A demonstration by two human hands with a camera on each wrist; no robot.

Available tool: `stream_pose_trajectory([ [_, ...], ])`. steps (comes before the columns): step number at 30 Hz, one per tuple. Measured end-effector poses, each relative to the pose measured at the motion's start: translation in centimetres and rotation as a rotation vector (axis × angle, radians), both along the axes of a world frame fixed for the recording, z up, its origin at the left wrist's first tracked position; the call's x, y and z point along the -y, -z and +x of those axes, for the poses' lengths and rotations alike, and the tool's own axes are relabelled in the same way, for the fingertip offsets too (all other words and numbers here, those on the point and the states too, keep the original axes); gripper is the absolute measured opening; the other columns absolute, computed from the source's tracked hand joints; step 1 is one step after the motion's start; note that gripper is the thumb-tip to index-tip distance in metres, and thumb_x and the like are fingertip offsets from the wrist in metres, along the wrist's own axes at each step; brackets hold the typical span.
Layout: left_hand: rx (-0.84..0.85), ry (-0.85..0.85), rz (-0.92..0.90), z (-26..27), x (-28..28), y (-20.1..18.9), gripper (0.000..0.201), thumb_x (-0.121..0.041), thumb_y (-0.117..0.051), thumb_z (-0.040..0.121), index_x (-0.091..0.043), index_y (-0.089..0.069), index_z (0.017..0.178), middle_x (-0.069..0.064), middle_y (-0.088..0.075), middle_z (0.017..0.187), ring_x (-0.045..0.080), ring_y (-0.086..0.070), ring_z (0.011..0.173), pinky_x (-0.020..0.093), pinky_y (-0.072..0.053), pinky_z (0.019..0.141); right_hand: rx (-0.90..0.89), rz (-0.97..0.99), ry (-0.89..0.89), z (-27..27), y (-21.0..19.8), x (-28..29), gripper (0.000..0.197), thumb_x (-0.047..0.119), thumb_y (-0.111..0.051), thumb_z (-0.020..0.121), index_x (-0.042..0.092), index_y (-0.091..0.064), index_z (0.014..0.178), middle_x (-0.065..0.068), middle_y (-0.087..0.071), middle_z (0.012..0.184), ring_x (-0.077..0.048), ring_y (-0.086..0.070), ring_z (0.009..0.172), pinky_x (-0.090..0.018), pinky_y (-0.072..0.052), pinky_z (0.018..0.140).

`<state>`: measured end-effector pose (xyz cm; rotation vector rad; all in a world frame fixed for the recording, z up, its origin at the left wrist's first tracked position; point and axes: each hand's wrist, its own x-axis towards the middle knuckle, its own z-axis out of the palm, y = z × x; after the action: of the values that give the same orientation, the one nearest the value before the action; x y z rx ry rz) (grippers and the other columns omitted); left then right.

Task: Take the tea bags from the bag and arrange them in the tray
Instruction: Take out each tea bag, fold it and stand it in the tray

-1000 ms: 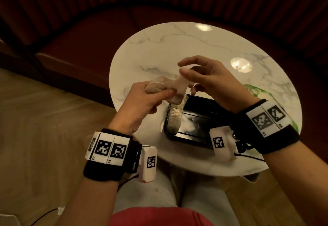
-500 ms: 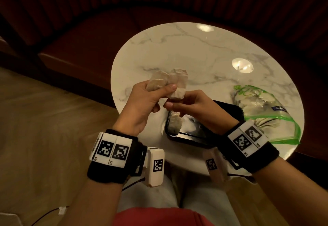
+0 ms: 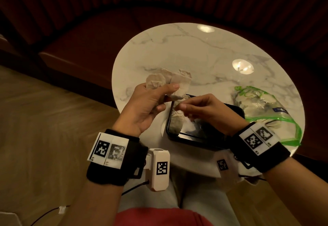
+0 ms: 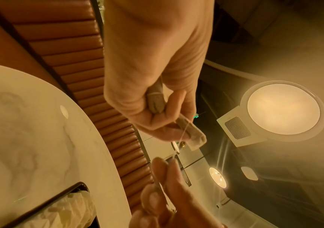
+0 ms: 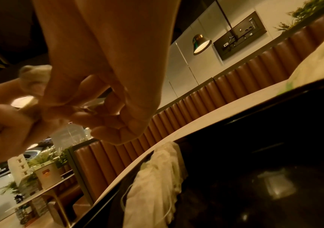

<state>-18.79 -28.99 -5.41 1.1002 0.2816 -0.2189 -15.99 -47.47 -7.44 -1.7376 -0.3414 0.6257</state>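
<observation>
Separation of tea bags is the step in hand, judged from how both hands work just above the tray; the left hand (image 3: pixel 147 105), at centre left of the head view, grips a clump of 2 tea bags (image 3: pixel 168 82) between thumb and curled fingers (image 4: pixel 174 100), held over the near left rim of the desk (image 3: pixel 195 48); the right hand (image 3: pixel 204 110), at centre, has its thumb and fingers narrowed to a pinch just below that clump; the left wrist view shows a thin string (image 4: pixel 182 135) running from the clump down to those pinching fingertips (image 4: pixel 158 168), so the pinch seems to be on a string or tag, though the tag itself is too small to tell; the black tray (image 3: pixel 211 140) lies on the desk under the right hand, with a row of tea bags (image 3: pixel 175 121) already along its left end and the rest of it bare; the clear bag (image 3: pixel 262 105) with green edging sits at centre right, touching or just beside the tray's far right corner, more tea bags inside. The next move probably calls for drawing 1 tea bag free of the clump without tangling strings, then laying it beside the row in the tray.
</observation>
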Motion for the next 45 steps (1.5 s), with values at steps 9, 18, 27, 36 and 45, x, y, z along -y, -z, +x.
stream_pose_trajectory([
  [9, -0.034, 0.141, 0.146, -0.1, -0.4, 0.1, 0.007, 0.002, -0.067, 0.084, -0.002, -0.064, 0.089, 0.017, -0.063, 0.092, 0.014, -0.053, 0.068, 0.014, -0.026, 0.037, 0.171, -0.23, -0.041, 3.6, -5.3, 2.5, 0.022, 0.035, -0.066, 0.077, 0.022, -0.074, 0.091, 0.003, -0.074, 0.087, -0.006, -0.062, 0.077, -0.019, -0.052, 0.071],
  [18, -0.061, 0.099, 0.187, 0.1, 0.4, 0.4, 0.009, 0.004, -0.065, 0.084, -0.004, -0.067, 0.081, 0.023, -0.06, 0.091, 0.017, -0.053, 0.065, 0.014, -0.027, 0.035, 0.301, -0.172, 0.062, 3.0, -5.7, 1.1, 0.026, 0.036, -0.071, 0.073, 0.014, -0.073, 0.086, 0.004, -0.072, 0.082, -0.01, -0.065, 0.079, -0.022, -0.053, 0.069],
  [27, -0.068, 0.05, 0.126, 0.1, 0.2, 0.2, 0.01, 0.002, -0.063, 0.085, -0.004, -0.066, 0.094, 0.017, -0.059, 0.095, 0.014, -0.051, 0.069, 0.014, -0.027, 0.035, 0.172, 0.012, 0.023, 2.0, -4.8, 0.9, 0.021, 0.022, -0.065, 0.083, 0.006, -0.071, 0.096, -0.009, -0.073, 0.093, -0.02, -0.07, 0.091, -0.029, -0.059, 0.078],
  [36, -0.041, 0.054, 0.126, 0.1, 0.2, 0.3, 0.008, 0.002, -0.063, 0.085, -0.002, -0.064, 0.092, 0.019, -0.054, 0.094, 0.022, -0.043, 0.075, 0.014, -0.026, 0.034, 0.133, 0.057, 0.061, 2.1, -5.4, 0.5, 0.03, 0.025, -0.053, 0.091, 0.002, -0.072, 0.092, -0.013, -0.075, 0.095, -0.028, -0.071, 0.093, -0.031, -0.057, 0.084],
  [45, -0.035, 0.089, 0.1, 0.1, 0.2, 0.0, 0.009, -0.008, -0.063, 0.088, -0.01, -0.061, 0.079, 0.013, -0.043, 0.087, 0.013, -0.033, 0.064, 0.015, -0.024, 0.035, 0.168, 0.033, 0.056, 2.1, -5.9, 0.3, 0.025, 0.02, -0.053, 0.094, 0.006, -0.073, 0.088, -0.011, -0.075, 0.091, -0.025, -0.072, 0.09, -0.023, -0.055, 0.081],
])
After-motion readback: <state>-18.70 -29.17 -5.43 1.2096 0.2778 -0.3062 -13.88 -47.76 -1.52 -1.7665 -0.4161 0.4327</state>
